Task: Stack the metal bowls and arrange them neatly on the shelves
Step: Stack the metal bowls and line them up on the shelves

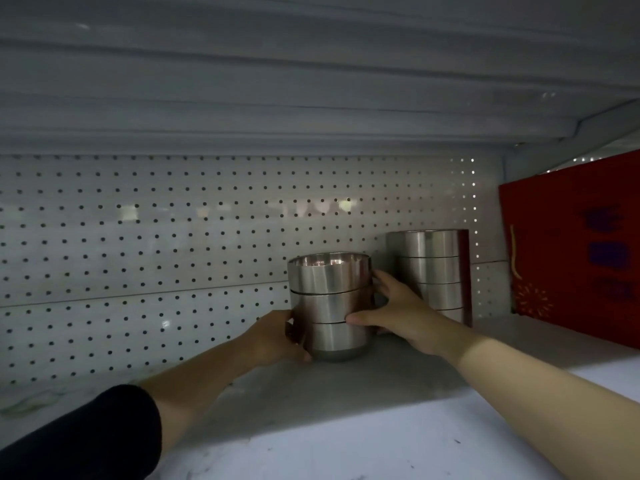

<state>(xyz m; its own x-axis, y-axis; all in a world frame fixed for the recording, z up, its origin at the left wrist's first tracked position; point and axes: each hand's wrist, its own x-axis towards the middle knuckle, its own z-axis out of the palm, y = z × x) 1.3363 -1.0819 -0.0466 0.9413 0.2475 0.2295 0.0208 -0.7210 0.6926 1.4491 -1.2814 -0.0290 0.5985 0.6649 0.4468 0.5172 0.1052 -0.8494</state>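
A stack of three metal bowls [329, 299] stands upright on the white shelf [346, 427], deep inside near the pegboard back. My left hand [277, 336] grips the stack's lower left side. My right hand [398, 306] wraps its right side, thumb on the front, fingers behind. A taller stack of several metal bowls [433, 271] stands just behind and to the right, apart from the held stack.
A red box [571, 244] leans at the right end of the shelf. The perforated back panel [138, 254] runs behind everything. The underside of the upper shelf [311, 81] hangs low overhead. Bare shelf surface extends to the left of the stacks.
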